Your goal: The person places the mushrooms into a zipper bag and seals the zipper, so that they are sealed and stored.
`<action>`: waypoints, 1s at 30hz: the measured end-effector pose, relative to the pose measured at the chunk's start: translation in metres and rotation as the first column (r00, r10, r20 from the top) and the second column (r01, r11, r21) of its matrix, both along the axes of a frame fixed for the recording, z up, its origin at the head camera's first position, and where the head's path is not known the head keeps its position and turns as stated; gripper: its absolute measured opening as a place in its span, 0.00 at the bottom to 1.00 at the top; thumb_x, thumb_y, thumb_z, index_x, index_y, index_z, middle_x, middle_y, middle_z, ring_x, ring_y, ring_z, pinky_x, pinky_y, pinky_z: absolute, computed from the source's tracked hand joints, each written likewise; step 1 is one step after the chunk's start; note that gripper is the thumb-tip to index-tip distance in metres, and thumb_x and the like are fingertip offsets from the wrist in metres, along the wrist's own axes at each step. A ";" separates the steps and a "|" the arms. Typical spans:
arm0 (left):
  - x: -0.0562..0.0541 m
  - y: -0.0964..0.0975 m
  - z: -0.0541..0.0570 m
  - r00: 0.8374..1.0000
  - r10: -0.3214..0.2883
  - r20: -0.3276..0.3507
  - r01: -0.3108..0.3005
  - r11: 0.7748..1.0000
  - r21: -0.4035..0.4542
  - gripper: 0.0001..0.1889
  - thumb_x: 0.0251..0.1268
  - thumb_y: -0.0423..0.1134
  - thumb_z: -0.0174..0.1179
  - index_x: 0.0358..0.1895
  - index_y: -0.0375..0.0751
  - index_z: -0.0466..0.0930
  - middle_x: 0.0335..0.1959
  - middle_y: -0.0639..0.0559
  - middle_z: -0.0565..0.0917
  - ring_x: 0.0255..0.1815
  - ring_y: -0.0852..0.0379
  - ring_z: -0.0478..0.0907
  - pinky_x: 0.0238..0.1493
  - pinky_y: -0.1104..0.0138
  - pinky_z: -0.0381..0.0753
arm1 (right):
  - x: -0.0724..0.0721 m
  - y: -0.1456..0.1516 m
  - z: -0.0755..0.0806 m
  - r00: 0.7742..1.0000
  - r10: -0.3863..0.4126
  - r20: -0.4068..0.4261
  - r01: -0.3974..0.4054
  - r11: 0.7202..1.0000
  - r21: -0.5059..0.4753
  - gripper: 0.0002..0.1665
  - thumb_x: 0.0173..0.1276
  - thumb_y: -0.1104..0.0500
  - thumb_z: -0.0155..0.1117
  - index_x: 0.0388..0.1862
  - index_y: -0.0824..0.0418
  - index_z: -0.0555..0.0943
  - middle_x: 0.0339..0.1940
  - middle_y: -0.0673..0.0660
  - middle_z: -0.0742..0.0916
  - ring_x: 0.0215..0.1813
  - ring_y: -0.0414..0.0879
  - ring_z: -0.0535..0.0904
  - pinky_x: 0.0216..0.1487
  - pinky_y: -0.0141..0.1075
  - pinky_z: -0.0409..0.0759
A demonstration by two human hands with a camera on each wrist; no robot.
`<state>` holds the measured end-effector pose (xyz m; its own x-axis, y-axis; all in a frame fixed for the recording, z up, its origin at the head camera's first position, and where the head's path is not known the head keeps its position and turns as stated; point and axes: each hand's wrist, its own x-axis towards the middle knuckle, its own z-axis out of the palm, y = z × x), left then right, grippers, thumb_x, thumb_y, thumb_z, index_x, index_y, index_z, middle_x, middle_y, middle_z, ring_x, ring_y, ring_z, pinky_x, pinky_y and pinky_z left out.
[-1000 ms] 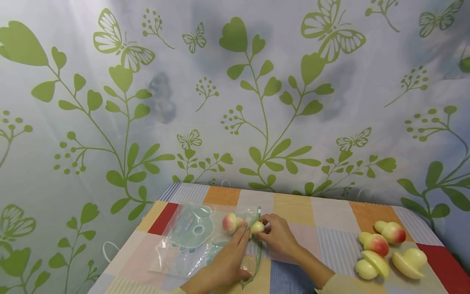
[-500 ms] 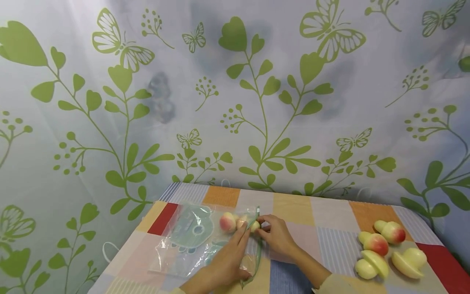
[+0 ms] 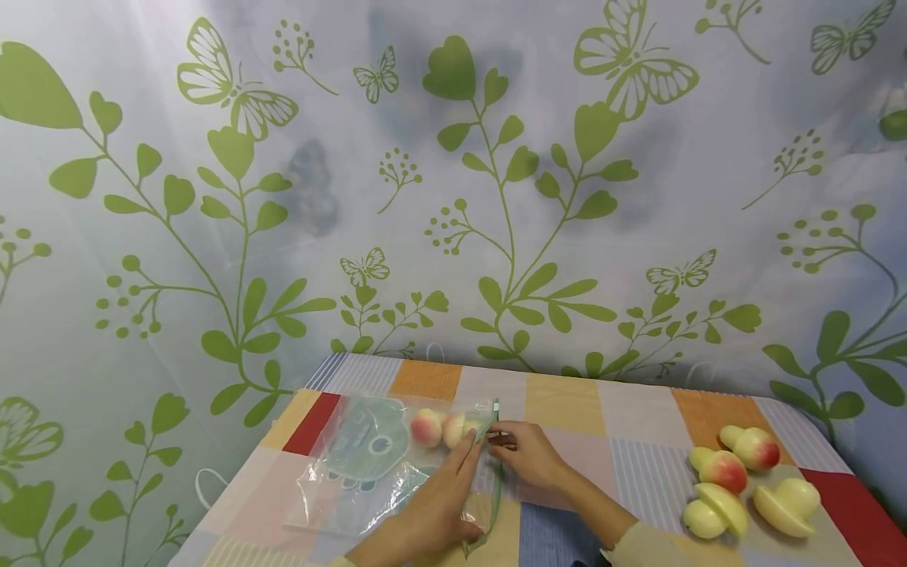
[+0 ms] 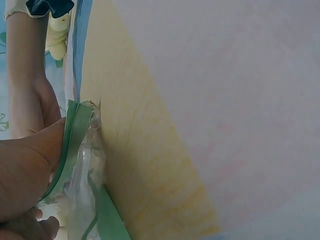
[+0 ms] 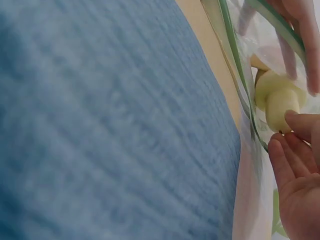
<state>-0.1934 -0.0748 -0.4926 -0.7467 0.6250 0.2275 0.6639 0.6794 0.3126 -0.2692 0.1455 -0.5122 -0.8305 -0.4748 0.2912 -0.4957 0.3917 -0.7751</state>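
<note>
A clear zip bag [image 3: 340,504] with a green dinosaur print and a green zip edge lies flat on the table. My left hand [image 3: 439,492] grips it at its mouth, and the green zip strip [image 4: 75,125] runs beside the thumb in the left wrist view. Inside the bag, near the top, lies a pale fruit-shaped piece [image 3: 427,428] with a red blush. At the mouth, my right hand [image 3: 531,455] pinches the rounded end of another pale yellow fruit-shaped piece [image 5: 282,107] between thumb and fingers. Most of that piece sits within the bag, partly behind the plastic.
Several more fruit-shaped pieces rest at the right of the table: two with red blush [image 3: 726,471] and pale yellow ones [image 3: 786,504] nearer me. A patchwork cloth [image 3: 567,394] covers the table. Behind it hangs a leaf-and-butterfly curtain [image 3: 397,236].
The right hand has pushed its fruit-shaped piece leftward through the mouth into the bag. The blushed piece inside has shifted left too. My left hand keeps its place.
</note>
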 end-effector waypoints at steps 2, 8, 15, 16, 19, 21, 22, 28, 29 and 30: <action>0.000 0.000 0.000 1.000 -0.003 0.005 0.003 1.000 0.004 0.70 0.41 0.47 0.85 0.82 0.27 0.43 0.83 0.31 0.47 0.78 0.37 0.60 0.73 0.53 0.67 | -0.001 0.000 0.001 1.000 0.009 0.006 -0.009 1.000 0.014 0.19 0.72 0.68 0.67 0.61 0.63 0.83 0.59 0.61 0.86 0.56 0.55 0.86 0.56 0.41 0.84; 0.002 -0.001 -0.001 1.000 -0.016 -0.001 0.016 1.000 -0.004 0.69 0.43 0.49 0.84 0.82 0.28 0.43 0.83 0.32 0.46 0.78 0.37 0.60 0.72 0.54 0.68 | -0.002 -0.001 0.001 0.998 0.055 0.015 -0.056 0.997 0.058 0.15 0.75 0.66 0.65 0.58 0.59 0.85 0.58 0.58 0.87 0.59 0.55 0.84 0.59 0.46 0.83; 0.002 0.000 -0.001 0.998 -0.044 -0.043 0.044 0.999 -0.008 0.67 0.43 0.49 0.84 0.81 0.26 0.47 0.81 0.28 0.49 0.77 0.37 0.61 0.72 0.56 0.68 | -0.001 0.002 0.004 0.988 0.145 0.053 -0.152 0.973 0.172 0.18 0.74 0.71 0.58 0.58 0.61 0.83 0.60 0.59 0.86 0.65 0.59 0.79 0.64 0.53 0.78; 0.002 0.000 -0.001 0.998 -0.045 -0.046 0.044 0.999 -0.008 0.67 0.43 0.49 0.84 0.81 0.26 0.47 0.81 0.28 0.50 0.77 0.37 0.61 0.72 0.56 0.68 | -0.002 0.002 0.005 0.985 0.160 0.060 -0.169 0.969 0.183 0.18 0.74 0.72 0.57 0.58 0.62 0.83 0.60 0.59 0.86 0.65 0.60 0.79 0.64 0.54 0.78; 0.002 0.000 0.000 0.998 -0.043 -0.037 0.042 0.999 -0.007 0.67 0.43 0.48 0.84 0.81 0.26 0.47 0.81 0.28 0.49 0.77 0.37 0.61 0.71 0.56 0.69 | -0.003 0.003 0.009 0.979 0.178 0.100 -0.195 0.959 0.204 0.18 0.75 0.70 0.57 0.59 0.60 0.82 0.63 0.60 0.84 0.67 0.62 0.77 0.66 0.55 0.76; 0.002 0.000 -0.001 0.999 -0.034 -0.033 0.034 0.999 -0.009 0.67 0.44 0.49 0.84 0.81 0.27 0.47 0.81 0.29 0.49 0.77 0.37 0.62 0.70 0.56 0.71 | -0.004 0.005 0.011 0.976 0.178 0.125 -0.201 0.958 0.205 0.17 0.76 0.68 0.58 0.60 0.58 0.81 0.64 0.60 0.83 0.68 0.62 0.76 0.67 0.56 0.75; 0.001 0.000 -0.001 0.999 -0.031 -0.030 0.031 0.999 -0.007 0.66 0.44 0.49 0.84 0.81 0.27 0.47 0.82 0.29 0.49 0.76 0.38 0.62 0.69 0.56 0.72 | -0.004 0.006 0.011 0.975 0.178 0.135 -0.202 0.958 0.201 0.17 0.77 0.67 0.59 0.60 0.57 0.81 0.65 0.61 0.83 0.68 0.62 0.76 0.67 0.56 0.74; 0.000 -0.002 -0.003 0.998 -0.035 -0.045 0.035 0.999 0.003 0.67 0.42 0.49 0.85 0.81 0.28 0.48 0.82 0.31 0.50 0.77 0.38 0.63 0.70 0.56 0.70 | -0.002 0.010 0.013 0.970 0.193 0.149 -0.216 0.962 0.165 0.18 0.76 0.66 0.62 0.63 0.57 0.80 0.65 0.61 0.82 0.69 0.61 0.77 0.68 0.52 0.75; 0.000 -0.002 -0.003 0.998 -0.036 -0.049 0.036 0.999 0.001 0.67 0.42 0.49 0.85 0.81 0.28 0.48 0.82 0.31 0.51 0.77 0.38 0.63 0.70 0.56 0.71 | -0.002 0.011 0.014 0.969 0.196 0.148 -0.218 0.963 0.159 0.19 0.76 0.66 0.62 0.63 0.57 0.80 0.65 0.61 0.82 0.68 0.60 0.77 0.68 0.52 0.75; -0.001 -0.002 -0.003 0.998 -0.037 -0.050 0.037 0.999 0.000 0.67 0.42 0.49 0.85 0.81 0.27 0.49 0.82 0.31 0.50 0.77 0.38 0.62 0.71 0.55 0.70 | -0.001 0.011 0.014 0.968 0.199 0.150 -0.222 0.964 0.149 0.20 0.76 0.67 0.62 0.64 0.57 0.79 0.66 0.61 0.82 0.69 0.60 0.77 0.67 0.51 0.76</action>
<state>-0.1940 -0.0771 -0.4952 -0.7104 0.6522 0.2646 0.7038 0.6535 0.2786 -0.2703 0.1568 -0.4981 -0.7325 -0.6749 0.0893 -0.4778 0.4162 -0.7736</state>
